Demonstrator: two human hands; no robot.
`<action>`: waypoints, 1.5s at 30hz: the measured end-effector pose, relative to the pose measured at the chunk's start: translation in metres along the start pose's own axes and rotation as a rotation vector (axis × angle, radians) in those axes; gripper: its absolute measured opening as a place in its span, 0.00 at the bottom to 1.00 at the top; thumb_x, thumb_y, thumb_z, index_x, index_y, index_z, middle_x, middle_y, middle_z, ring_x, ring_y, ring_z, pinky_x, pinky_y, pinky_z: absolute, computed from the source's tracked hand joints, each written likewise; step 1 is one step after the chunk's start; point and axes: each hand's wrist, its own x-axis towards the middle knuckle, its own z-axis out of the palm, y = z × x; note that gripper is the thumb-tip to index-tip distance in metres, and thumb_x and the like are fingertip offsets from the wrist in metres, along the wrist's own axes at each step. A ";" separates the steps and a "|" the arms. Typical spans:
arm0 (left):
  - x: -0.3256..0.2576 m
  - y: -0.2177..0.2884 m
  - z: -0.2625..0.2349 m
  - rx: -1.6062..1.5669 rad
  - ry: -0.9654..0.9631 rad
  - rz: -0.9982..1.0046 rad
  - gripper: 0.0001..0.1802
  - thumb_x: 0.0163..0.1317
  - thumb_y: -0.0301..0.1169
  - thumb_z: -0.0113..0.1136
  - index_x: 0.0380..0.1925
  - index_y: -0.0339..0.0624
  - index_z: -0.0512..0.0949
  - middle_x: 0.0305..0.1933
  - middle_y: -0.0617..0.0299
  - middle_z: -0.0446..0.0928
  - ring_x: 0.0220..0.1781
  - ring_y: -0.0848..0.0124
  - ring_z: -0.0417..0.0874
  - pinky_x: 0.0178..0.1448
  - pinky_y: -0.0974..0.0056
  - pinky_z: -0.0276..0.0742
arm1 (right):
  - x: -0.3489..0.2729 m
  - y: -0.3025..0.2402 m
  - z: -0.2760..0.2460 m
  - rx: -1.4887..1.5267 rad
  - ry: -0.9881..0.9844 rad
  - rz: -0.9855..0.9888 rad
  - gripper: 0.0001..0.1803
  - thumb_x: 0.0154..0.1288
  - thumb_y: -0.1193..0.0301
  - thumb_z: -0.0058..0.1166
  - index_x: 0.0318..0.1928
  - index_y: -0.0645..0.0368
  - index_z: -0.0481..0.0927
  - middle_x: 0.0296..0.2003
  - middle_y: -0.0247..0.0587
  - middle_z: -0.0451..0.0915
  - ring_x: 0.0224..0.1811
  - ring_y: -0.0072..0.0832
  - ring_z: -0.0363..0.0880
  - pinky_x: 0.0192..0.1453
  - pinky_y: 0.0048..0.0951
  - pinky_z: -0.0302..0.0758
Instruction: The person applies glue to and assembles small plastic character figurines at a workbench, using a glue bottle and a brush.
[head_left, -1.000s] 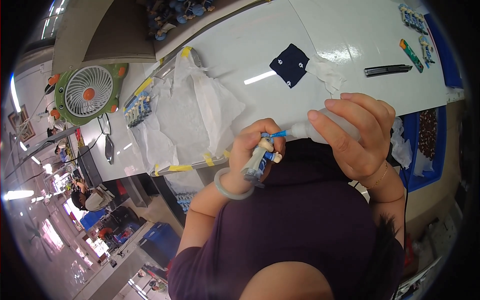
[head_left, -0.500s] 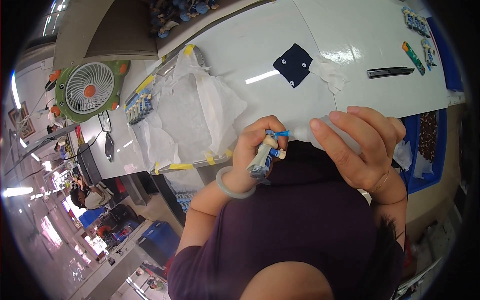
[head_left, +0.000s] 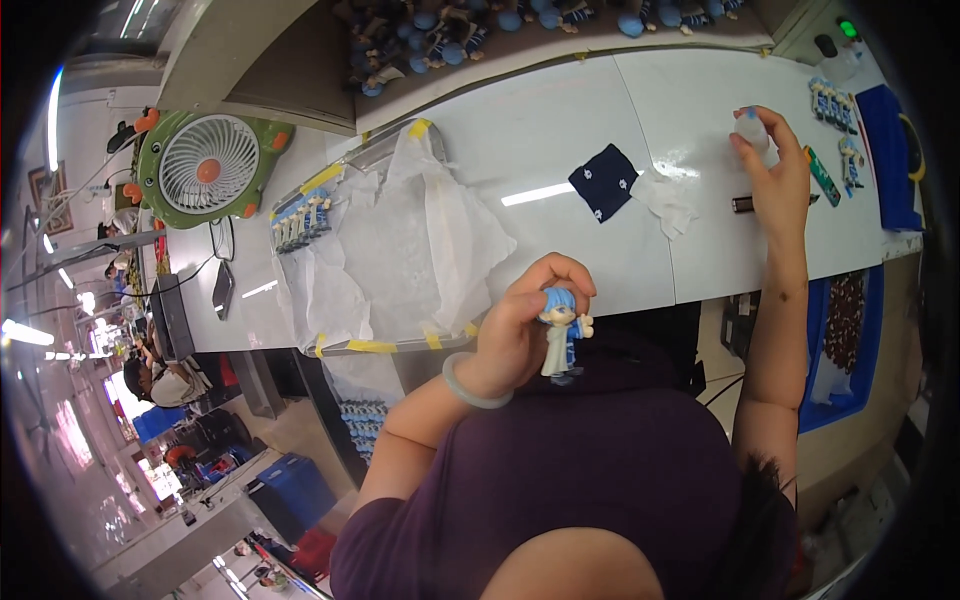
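Your left hand (head_left: 515, 335) is closed around a small figurine (head_left: 561, 335) with blue hair and a white coat, held upright at the near edge of the white bench (head_left: 560, 130), just over your dark purple top. A pale bangle (head_left: 472, 384) sits on that wrist.

Left of the figurine, a clear tray (head_left: 390, 215) with yellow tape on its corners lies on the bench, lined with crumpled white tissue. A row of similar figurines (head_left: 300, 218) stands at its far-left edge.

Beyond the figurine: a dark blue cloth (head_left: 604, 181) with a white tissue scrap (head_left: 668, 203) just beside it.

Far right of the figurine, your right hand (head_left: 778, 185) is stretched out over the bench, fingers clamped on a small whitish piece (head_left: 752, 126); can't tell what it is. A black pen-like tool (head_left: 745, 203) lies under that hand.

Far left of the figurine: a green desk fan (head_left: 208, 165).
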 end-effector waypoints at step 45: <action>-0.001 -0.020 -0.015 0.165 0.124 0.519 0.30 0.53 0.54 0.52 0.43 0.41 0.59 0.37 0.60 0.67 0.36 0.75 0.71 0.41 0.70 0.69 | -0.113 -0.106 0.041 0.819 -0.435 -0.475 0.26 0.43 0.72 0.66 0.42 0.61 0.65 0.32 0.46 0.76 0.29 0.33 0.78 0.31 0.27 0.74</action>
